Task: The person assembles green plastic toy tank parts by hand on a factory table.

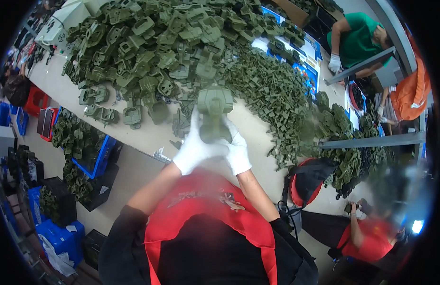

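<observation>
Just in front of my chest, at the table's near edge, both hands in white gloves hold an olive-green plastic toy vehicle body (pixel 215 103). My left hand (pixel 195 148) is closed around its left side, and my right hand (pixel 237 151) grips the right side. The near end of the piece is blurred. Directly beyond it a large heap of similar green toy vehicle parts (pixel 149 52) covers the table. Small green parts (pixel 270 90) are heaped to the right, and a few separate pieces (pixel 131 117) lie to the left.
A blue crate (pixel 97 159) piled with green parts stands left below the table. A red-and-black bag (pixel 308 183) sits at the right near edge. Metal rails (pixel 372 141) cross the right side. Co-workers in green (pixel 360 38), orange (pixel 412 92) and red (pixel 369 240) are on the right.
</observation>
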Action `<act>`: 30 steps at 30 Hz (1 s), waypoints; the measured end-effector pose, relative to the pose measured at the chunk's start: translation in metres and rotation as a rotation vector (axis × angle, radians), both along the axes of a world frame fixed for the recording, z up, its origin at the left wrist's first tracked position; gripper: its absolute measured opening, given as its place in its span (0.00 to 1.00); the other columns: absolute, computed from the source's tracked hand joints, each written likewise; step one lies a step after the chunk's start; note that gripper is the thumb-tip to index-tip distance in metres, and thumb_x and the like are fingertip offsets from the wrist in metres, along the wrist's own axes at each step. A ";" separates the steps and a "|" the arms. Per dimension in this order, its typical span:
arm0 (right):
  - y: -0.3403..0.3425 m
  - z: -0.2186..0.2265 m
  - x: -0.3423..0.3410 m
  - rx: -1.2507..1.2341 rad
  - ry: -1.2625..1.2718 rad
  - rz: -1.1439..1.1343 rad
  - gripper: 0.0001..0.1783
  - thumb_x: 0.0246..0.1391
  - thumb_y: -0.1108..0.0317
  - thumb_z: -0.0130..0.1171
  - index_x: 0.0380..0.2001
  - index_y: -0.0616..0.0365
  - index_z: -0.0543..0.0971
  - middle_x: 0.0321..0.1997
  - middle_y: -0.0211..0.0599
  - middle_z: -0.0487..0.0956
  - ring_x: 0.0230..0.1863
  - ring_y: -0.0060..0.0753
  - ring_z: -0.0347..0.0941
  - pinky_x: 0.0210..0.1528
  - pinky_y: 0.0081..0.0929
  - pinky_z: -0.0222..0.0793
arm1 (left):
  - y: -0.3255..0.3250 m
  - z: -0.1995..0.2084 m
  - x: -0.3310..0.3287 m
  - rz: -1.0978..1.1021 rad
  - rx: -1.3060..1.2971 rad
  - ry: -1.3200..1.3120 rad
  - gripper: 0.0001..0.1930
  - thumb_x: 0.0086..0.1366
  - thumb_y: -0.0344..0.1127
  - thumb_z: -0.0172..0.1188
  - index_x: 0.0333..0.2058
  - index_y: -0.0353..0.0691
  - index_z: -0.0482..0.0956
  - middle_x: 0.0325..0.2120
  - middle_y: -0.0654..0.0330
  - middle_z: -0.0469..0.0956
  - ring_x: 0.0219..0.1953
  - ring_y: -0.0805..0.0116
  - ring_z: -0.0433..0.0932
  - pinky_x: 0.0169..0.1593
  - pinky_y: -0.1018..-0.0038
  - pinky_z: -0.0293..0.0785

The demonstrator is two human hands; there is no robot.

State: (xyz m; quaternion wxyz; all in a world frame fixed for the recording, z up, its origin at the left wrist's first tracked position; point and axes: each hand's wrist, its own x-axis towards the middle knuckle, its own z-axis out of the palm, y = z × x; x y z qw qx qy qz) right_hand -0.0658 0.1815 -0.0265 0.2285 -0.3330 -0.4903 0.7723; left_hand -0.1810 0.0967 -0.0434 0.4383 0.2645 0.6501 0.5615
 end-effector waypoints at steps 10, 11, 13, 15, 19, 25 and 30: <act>0.031 -0.074 0.045 0.167 -0.659 0.292 0.34 0.53 0.70 0.54 0.65 0.59 0.61 0.41 0.47 0.81 0.36 0.37 0.79 0.40 0.31 0.75 | -0.046 -0.040 -0.028 -0.306 0.171 -0.699 0.41 0.57 0.43 0.65 0.65 0.42 0.54 0.51 0.48 0.71 0.46 0.49 0.77 0.47 0.55 0.79; 0.034 -0.069 0.037 0.531 -0.923 0.485 0.36 0.53 0.64 0.55 0.66 0.57 0.60 0.40 0.50 0.81 0.35 0.41 0.79 0.41 0.35 0.75 | -0.043 -0.037 -0.025 -0.305 0.170 -0.694 0.41 0.57 0.43 0.65 0.65 0.42 0.54 0.51 0.48 0.71 0.46 0.49 0.77 0.47 0.55 0.79; 0.046 -0.082 0.028 0.722 -0.891 0.502 0.33 0.53 0.54 0.55 0.61 0.56 0.68 0.38 0.54 0.80 0.39 0.51 0.78 0.44 0.42 0.72 | -0.033 -0.027 -0.015 -0.074 0.095 -0.851 0.47 0.54 0.63 0.63 0.64 0.42 0.54 0.51 0.50 0.71 0.50 0.48 0.75 0.49 0.49 0.77; 0.083 -0.060 0.000 0.754 -1.044 0.500 0.25 0.51 0.56 0.55 0.51 0.58 0.76 0.41 0.55 0.79 0.44 0.56 0.75 0.48 0.45 0.70 | -0.029 -0.018 -0.015 -0.084 0.098 -0.772 0.54 0.46 0.73 0.58 0.64 0.41 0.55 0.52 0.52 0.70 0.53 0.47 0.73 0.52 0.44 0.74; 0.154 -0.125 -0.042 0.910 -0.912 -0.019 0.19 0.47 0.60 0.58 0.41 0.59 0.79 0.43 0.53 0.80 0.46 0.54 0.76 0.49 0.44 0.70 | -0.032 -0.038 -0.016 -0.009 0.252 -0.998 0.30 0.65 0.48 0.56 0.60 0.37 0.63 0.52 0.53 0.73 0.50 0.55 0.76 0.54 0.60 0.74; 0.165 -0.152 -0.050 0.768 -0.946 -0.042 0.17 0.48 0.62 0.57 0.42 0.56 0.79 0.42 0.51 0.81 0.46 0.53 0.76 0.50 0.40 0.71 | -0.020 -0.029 -0.014 0.247 0.094 -0.595 0.25 0.55 0.33 0.61 0.53 0.33 0.72 0.42 0.54 0.79 0.38 0.63 0.80 0.43 0.68 0.77; 0.113 -0.071 -0.017 0.485 -0.477 -0.066 0.11 0.49 0.68 0.61 0.36 0.61 0.79 0.31 0.38 0.81 0.31 0.27 0.76 0.36 0.24 0.72 | -0.014 -0.028 -0.018 0.348 0.155 -0.625 0.33 0.50 0.18 0.60 0.56 0.42 0.64 0.39 0.60 0.75 0.37 0.70 0.75 0.39 0.73 0.75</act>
